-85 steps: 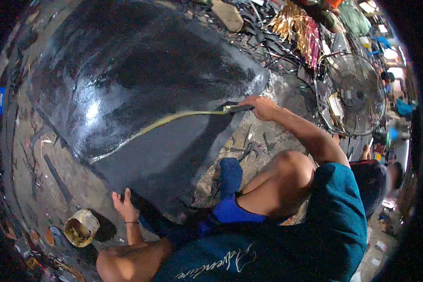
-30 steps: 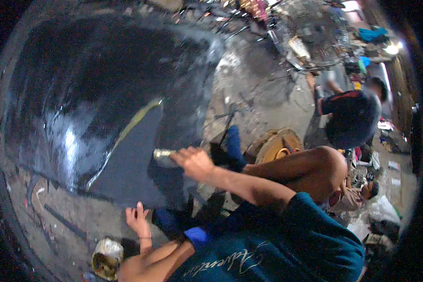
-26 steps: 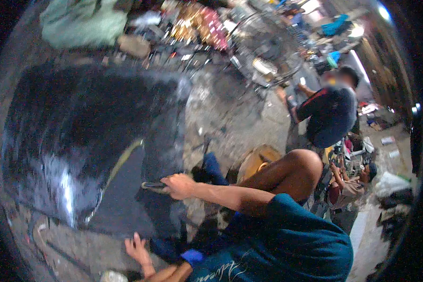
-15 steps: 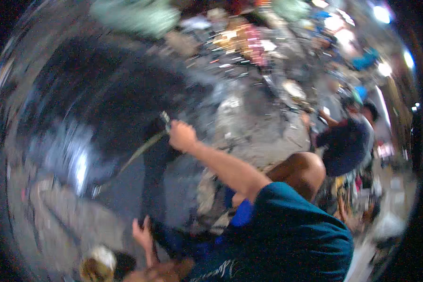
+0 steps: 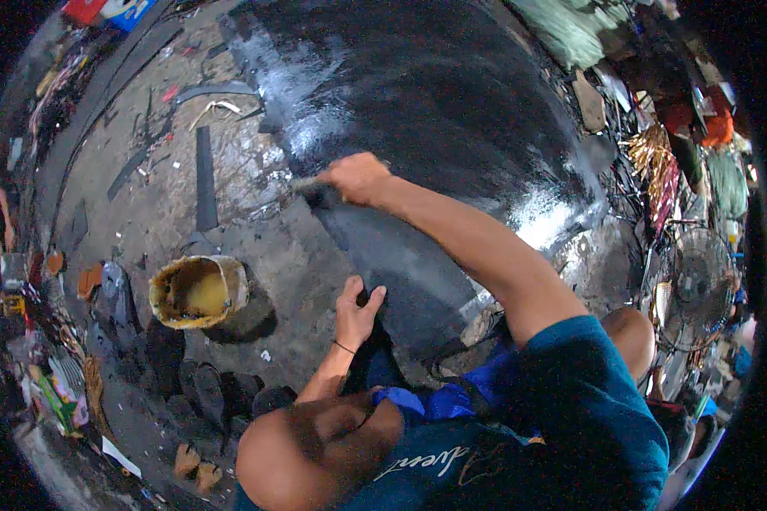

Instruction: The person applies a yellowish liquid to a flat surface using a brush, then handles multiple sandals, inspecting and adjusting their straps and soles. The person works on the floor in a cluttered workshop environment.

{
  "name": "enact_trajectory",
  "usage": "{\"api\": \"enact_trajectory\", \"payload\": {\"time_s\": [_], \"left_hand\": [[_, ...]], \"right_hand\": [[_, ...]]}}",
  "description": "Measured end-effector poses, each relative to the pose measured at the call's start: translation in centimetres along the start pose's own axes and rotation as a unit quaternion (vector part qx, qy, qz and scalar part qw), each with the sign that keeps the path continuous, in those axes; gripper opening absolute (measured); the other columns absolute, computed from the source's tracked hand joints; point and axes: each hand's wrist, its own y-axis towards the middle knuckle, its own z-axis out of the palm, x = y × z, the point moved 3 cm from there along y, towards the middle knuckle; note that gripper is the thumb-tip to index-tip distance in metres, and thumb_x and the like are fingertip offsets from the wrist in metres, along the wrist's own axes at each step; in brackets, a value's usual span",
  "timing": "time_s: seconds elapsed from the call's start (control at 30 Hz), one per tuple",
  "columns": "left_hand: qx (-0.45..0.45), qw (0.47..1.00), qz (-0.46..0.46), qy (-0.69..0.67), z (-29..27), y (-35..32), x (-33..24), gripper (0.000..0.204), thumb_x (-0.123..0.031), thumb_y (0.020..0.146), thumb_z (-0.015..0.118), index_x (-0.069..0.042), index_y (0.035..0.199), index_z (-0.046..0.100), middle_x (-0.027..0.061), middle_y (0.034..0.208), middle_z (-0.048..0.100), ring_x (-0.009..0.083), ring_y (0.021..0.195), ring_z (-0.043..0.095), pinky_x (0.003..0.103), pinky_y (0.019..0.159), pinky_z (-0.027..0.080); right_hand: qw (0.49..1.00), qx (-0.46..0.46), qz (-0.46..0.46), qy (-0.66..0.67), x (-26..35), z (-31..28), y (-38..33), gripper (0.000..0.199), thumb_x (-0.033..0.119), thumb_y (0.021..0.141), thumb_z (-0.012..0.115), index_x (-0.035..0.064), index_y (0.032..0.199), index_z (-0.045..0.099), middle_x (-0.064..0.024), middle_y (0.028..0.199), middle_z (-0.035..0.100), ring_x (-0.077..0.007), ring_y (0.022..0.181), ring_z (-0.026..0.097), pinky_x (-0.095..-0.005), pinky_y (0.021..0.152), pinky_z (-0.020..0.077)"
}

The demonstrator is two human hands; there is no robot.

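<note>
My right hand (image 5: 358,177) is closed around a small brush-like tool (image 5: 305,183); only its greyish tip shows beyond my fingers. That tip is at the left edge of a large black sheet (image 5: 435,94), which has a wet shine in places. Closer to me, a duller dark grey strip (image 5: 400,264) lies under my right forearm. My left hand (image 5: 356,313) is at the near left side of this strip, thumb and fingers apart, holding nothing I can see. To its left stands a crusted tub (image 5: 234,285) with yellowish liquid inside.
Dark offcut strips (image 5: 205,175) and scraps lie on the grey floor to the left. Dark sole-shaped pieces (image 5: 209,387) are grouped at lower left. Along the right are a fan (image 5: 701,272), a pale green bundle (image 5: 562,30) and mixed clutter.
The view has turned and sharpened, bringing the tub and floor at left further in. My right hand, with the tool, has gone from over the dark sheet to its left edge.
</note>
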Motion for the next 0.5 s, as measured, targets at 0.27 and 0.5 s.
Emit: {"api": "enact_trajectory", "payload": {"time_s": [0.27, 0.5], "left_hand": [[0.036, 0.981, -0.181, -0.066, 0.1, -6.2, 1.8, 0.026, -0.019, 0.08, 0.068, 0.001, 0.078, 0.052, 0.0062, 0.062, 0.046, 0.0137, 0.059, 0.042, 0.029, 0.058, 0.039], [0.095, 0.986, -0.117, 0.07, -0.1, -6.0, 0.0, 0.022, -0.011, 0.08, 0.065, 0.0, 0.075, 0.046, 0.003, 0.059, 0.043, 0.0095, 0.059, 0.039, 0.028, 0.056, 0.04]], "right_hand": [[0.975, 0.001, -0.21, 0.073, 6.8, -0.1, -4.2, 0.035, 0.01, 0.069, 0.059, 0.0158, 0.103, 0.063, -0.0071, 0.088, 0.063, -0.0264, 0.085, 0.062, -0.042, 0.072, 0.0497], [0.961, 0.117, -0.236, -0.084, -3.9, 1.0, -5.3, 0.038, 0.01, 0.077, 0.052, 0.026, 0.11, 0.061, -0.0014, 0.103, 0.059, -0.025, 0.097, 0.057, -0.0434, 0.081, 0.0446]]}}
